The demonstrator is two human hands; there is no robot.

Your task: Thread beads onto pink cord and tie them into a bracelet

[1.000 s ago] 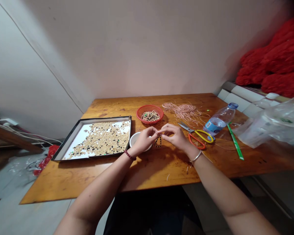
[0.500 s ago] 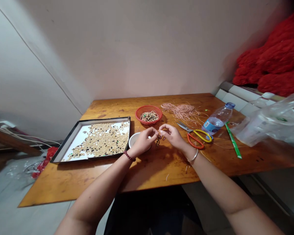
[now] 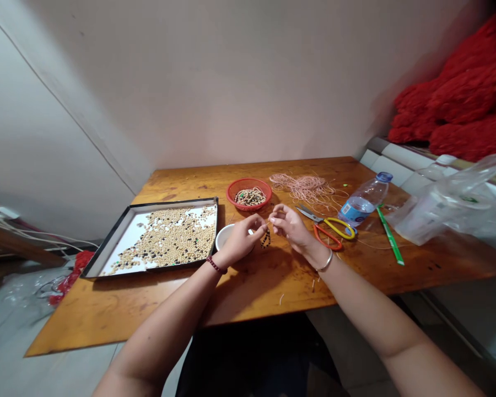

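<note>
Left hand [image 3: 242, 238] and right hand [image 3: 291, 229]: fingertips pinched nearly shut, close together over the bench [image 3: 248, 300], near its front edge. Beaded loop [image 3: 268, 238] hangs at left fingertips; any grip by right unclear. Loop beaded; closure not discernible. Strung beads [image 3: 254, 197] in red basket [image 3: 250, 208], toward far edge. Many loose beads [image 3: 179, 231] unstrung in tray [image 3: 126, 237], by left edge.

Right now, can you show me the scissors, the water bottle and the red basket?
scissors [image 3: 330, 223], head view, on the yellow handle
water bottle [image 3: 355, 211], head view, label
red basket [image 3: 248, 207], head view, front wall
</note>
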